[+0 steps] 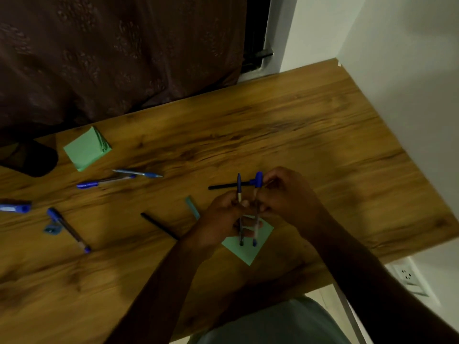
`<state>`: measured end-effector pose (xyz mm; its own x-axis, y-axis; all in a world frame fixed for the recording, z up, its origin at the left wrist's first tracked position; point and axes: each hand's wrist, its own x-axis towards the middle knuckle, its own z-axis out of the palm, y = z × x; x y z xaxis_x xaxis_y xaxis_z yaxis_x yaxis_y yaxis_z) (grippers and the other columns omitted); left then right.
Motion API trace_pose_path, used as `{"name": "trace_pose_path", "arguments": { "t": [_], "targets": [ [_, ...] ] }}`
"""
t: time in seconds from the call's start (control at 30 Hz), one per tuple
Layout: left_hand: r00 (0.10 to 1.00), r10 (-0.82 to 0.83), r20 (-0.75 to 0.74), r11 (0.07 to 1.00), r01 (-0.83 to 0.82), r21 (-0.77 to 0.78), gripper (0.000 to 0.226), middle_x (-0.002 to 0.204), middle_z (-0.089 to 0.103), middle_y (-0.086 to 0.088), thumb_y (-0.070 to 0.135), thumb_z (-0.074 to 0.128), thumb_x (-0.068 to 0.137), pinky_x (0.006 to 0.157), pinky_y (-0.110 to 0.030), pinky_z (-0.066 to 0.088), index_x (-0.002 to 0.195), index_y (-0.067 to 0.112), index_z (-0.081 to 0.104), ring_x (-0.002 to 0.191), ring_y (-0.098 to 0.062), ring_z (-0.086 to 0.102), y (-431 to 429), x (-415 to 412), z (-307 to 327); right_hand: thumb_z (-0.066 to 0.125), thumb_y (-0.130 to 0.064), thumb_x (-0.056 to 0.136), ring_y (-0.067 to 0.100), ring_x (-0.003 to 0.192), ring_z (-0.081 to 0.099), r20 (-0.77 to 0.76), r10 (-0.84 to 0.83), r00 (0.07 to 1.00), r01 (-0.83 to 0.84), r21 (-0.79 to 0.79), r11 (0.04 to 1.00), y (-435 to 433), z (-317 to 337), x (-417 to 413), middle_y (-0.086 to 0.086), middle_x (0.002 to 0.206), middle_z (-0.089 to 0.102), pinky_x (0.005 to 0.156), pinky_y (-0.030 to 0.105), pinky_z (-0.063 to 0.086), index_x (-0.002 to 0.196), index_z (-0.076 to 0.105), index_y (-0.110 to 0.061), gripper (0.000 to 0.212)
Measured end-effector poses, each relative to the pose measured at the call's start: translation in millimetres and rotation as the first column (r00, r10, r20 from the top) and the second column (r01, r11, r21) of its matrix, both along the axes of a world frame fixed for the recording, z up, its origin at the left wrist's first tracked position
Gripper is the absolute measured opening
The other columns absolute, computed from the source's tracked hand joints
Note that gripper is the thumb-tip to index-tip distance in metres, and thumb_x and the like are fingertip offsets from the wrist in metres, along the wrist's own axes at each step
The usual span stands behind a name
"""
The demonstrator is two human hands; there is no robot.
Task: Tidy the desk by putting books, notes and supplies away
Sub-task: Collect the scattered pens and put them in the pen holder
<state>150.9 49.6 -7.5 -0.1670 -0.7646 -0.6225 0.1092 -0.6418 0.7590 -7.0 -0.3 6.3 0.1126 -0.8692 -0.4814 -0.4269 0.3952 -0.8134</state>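
Above the wooden desk (298,135), my left hand (221,219) and my right hand (285,194) meet and grip two blue pens upright. The left hand holds the capped pen (239,194). The right hand holds the pen (255,227) and a blue cap (258,179). Under them lies a single green note (244,249). A black pencil (228,186) lies behind the hands, another black pencil (159,225) to their left. More blue pens (137,173) (104,182) (68,228) are scattered at left, near a green note pad (87,148).
A small teal eraser (192,207) lies left of my hands. A blue object (15,207) sits at the left edge, a teal scrap (52,229) near it, and a black object (32,157) at far left. A dark curtain (111,58) hangs behind; a white wall (409,83) bounds the right.
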Motion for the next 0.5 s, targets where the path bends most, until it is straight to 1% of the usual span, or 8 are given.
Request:
{"name": "trace_pose_path", "arguments": {
  "t": [0.1,0.2,0.23,0.3,0.33,0.37,0.43,0.5],
  "targets": [
    [0.993,0.034,-0.117,0.999,-0.032,0.015,0.029,0.102,0.072,-0.02,0.019,0.038,0.105,0.075,-0.047,0.06,0.122,0.003,0.056,0.085,-0.039,0.072,6,-2,4,0.075,-0.02,0.089,0.023,0.068,0.076,0.077,0.053,0.996,-0.055,0.026,0.998,3,2,12,0.008,0.081,0.076,0.068,0.043,0.064,0.101,0.066,-0.015,0.016],
    [0.997,0.045,-0.066,0.999,-0.045,-0.007,0.026,0.1,0.072,-0.019,0.019,0.041,0.105,0.066,-0.045,0.059,0.121,0.006,0.057,0.07,-0.035,0.07,13,8,3,0.07,-0.026,0.094,0.023,0.069,0.075,0.157,0.083,0.984,-0.089,0.031,0.996,-1,5,12,0.008,0.081,0.076,0.062,0.036,0.062,0.099,0.07,-0.014,0.013],
    [0.997,0.062,-0.052,0.998,-0.063,-0.006,0.025,0.098,0.072,-0.017,0.018,0.042,0.104,0.065,-0.044,0.059,0.121,0.007,0.057,0.067,-0.033,0.068,16,12,3,0.068,-0.027,0.094,0.02,0.071,0.074,0.081,0.107,0.991,-0.103,-0.043,0.994,-5,2,11,0.004,0.083,0.075,0.063,0.036,0.06,0.099,0.071,-0.018,0.011],
    [0.993,0.112,-0.032,0.994,-0.112,-0.006,0.024,0.096,0.071,-0.015,0.017,0.043,0.104,0.064,-0.043,0.059,0.121,0.007,0.057,0.064,-0.03,0.067,20,19,3,0.067,-0.03,0.093,0.012,0.087,0.069,-0.237,0.15,0.96,-0.207,-0.241,0.948,-17,-9,7,-0.009,0.099,0.07,0.074,0.035,0.059,0.103,0.07,-0.027,0.011],
    [0.991,0.133,-0.022,0.991,-0.133,-0.01,0.023,0.095,0.071,-0.015,0.017,0.043,0.104,0.065,-0.045,0.06,0.12,0.008,0.057,0.065,-0.029,0.067,22,22,4,0.066,-0.031,0.092,0.012,0.098,0.065,-0.415,0.178,0.892,-0.309,-0.275,0.91,-23,-15,4,-0.01,0.11,0.064,0.081,0.036,0.056,0.11,0.067,-0.031,0.018],
    [0.988,0.156,-0.013,0.988,-0.156,-0.016,0.022,0.095,0.071,-0.014,0.017,0.044,0.104,0.067,-0.046,0.06,0.119,0.009,0.058,0.066,-0.029,0.067,24,25,4,0.066,-0.034,0.091,0.016,0.108,0.059,-0.541,0.221,0.812,-0.402,-0.243,0.883,-28,-21,3,-0.008,0.12,0.057,0.086,0.038,0.054,0.119,0.064,-0.033,0.028],
    [0.98,0.201,-0.009,0.979,-0.201,-0.02,0.021,0.093,0.071,-0.013,0.016,0.045,0.103,0.071,-0.049,0.058,0.118,0.01,0.059,0.068,-0.029,0.067,27,29,5,0.066,-0.037,0.091,0.023,0.119,0.051,-0.641,0.296,0.708,-0.489,-0.142,0.861,-33,-32,2,-0.003,0.128,0.048,0.089,0.041,0.052,0.128,0.059,-0.032,0.038],
    [0.972,0.236,-0.016,0.971,-0.236,-0.018,0.021,0.091,0.071,-0.013,0.014,0.048,0.102,0.072,-0.049,0.057,0.118,0.01,0.06,0.069,-0.029,0.067,31,33,6,0.067,-0.035,0.091,0.024,0.12,0.047,-0.668,0.291,0.684,-0.504,-0.145,0.851,-32,-39,2,-0.002,0.125,0.046,0.085,0.041,0.051,0.124,0.059,-0.031,0.034]
  ]
}}
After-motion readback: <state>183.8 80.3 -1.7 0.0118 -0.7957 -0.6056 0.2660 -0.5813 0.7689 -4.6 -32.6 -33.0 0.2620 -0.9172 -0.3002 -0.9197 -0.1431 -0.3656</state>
